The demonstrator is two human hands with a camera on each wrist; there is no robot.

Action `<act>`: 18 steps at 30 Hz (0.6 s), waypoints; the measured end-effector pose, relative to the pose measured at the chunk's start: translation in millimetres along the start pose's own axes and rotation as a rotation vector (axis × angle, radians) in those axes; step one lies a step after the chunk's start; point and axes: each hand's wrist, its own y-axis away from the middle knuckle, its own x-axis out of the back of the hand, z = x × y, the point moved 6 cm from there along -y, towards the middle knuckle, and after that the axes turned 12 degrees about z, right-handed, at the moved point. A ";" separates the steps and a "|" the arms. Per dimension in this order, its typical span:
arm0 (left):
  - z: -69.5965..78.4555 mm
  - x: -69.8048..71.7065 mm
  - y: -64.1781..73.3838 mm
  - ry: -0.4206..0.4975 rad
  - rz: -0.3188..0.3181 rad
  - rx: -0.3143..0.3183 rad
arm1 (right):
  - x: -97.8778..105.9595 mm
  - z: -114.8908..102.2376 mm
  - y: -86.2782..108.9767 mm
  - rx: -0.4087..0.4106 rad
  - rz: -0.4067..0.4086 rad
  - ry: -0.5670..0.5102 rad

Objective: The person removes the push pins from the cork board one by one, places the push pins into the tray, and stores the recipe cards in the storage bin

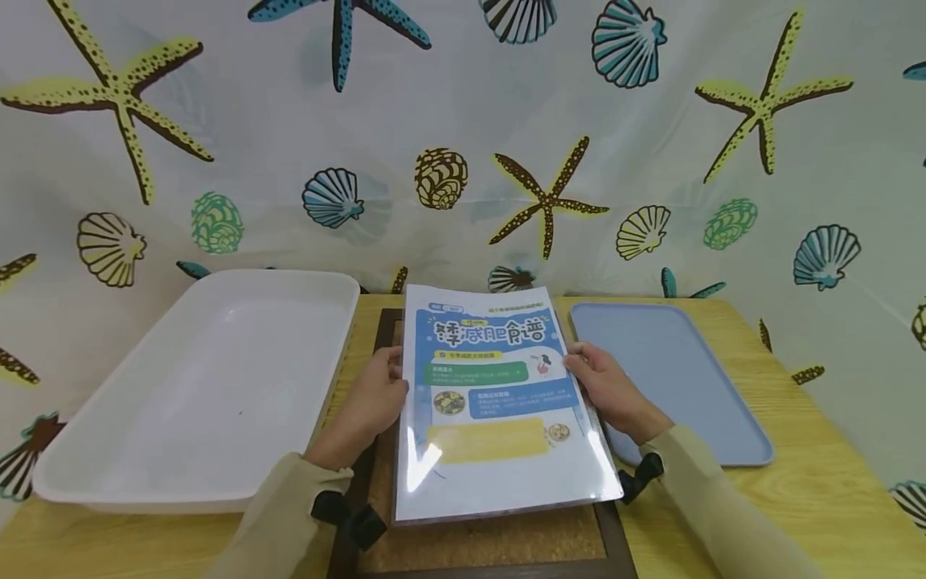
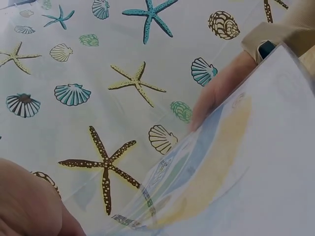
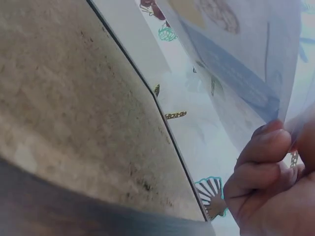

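Between both hands is a printed paper sheet (image 1: pixel 499 402) in a clear, shiny plastic sleeve, with blue, green and yellow text blocks. My left hand (image 1: pixel 374 392) pinches its left edge; my right hand (image 1: pixel 606 386) grips the right edge with the thumb on the front. The sheet is tilted above a cork board (image 1: pixel 477 547) with a dark wooden frame, covering most of it in the head view. In the right wrist view, curled fingers (image 3: pixel 261 167) hold the sheet's edge, and the bare cork surface (image 3: pixel 88 108) shows beside it. The left wrist view shows the sheet slightly bowed.
A large white tray (image 1: pixel 217 386) stands on the left of the wooden table (image 1: pixel 817 498). To the right lies a flat light-blue tray (image 1: pixel 673 362), partly behind the right hand. A cloth (image 1: pixel 405 112) printed with starfish and shells hangs behind the table.
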 end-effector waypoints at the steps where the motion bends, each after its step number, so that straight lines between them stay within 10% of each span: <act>1: 0.6 1.1 0.7 0.001 -0.010 0.004 | -1.4 -1.7 -0.3 0.004 0.009 0.002; 9: -0.3 15.3 0.6 -0.067 -0.065 0.094 | -18.0 -12.0 -4.8 0.009 0.017 -0.008; 18: -6.1 47.7 -18.1 -0.233 -0.056 0.025 | -45.6 -26.9 -13.7 0.057 -0.073 0.064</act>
